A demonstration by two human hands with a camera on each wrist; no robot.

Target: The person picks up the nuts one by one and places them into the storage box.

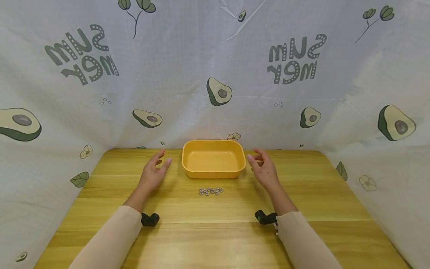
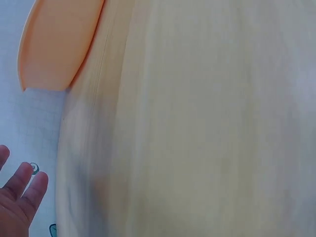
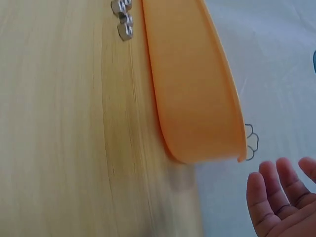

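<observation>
A yellow plastic tray point(image 1: 213, 174) with rounded corners stands at the far edge of the table, its inside bare. In front of it lies a loose cluster of several small silvery metal pieces point(image 1: 212, 191) that look like nuts; a few also show in the right wrist view. My left hand point(image 1: 154, 173) hovers to the left of the tray, apart from it, with relaxed fingers and nothing in them. On the other side, close to the tray's right end, my right hand point(image 1: 265, 172) is held up with loosely bent fingers, also holding nothing.
The wooden table point(image 1: 208, 239) spreads out below both arms. Behind and beside it hangs a white cloth point(image 1: 188, 67) printed with avocados and lettering. A black wrist camera point(image 1: 150, 219) sits at the left wrist, another black camera point(image 1: 265, 217) at the right.
</observation>
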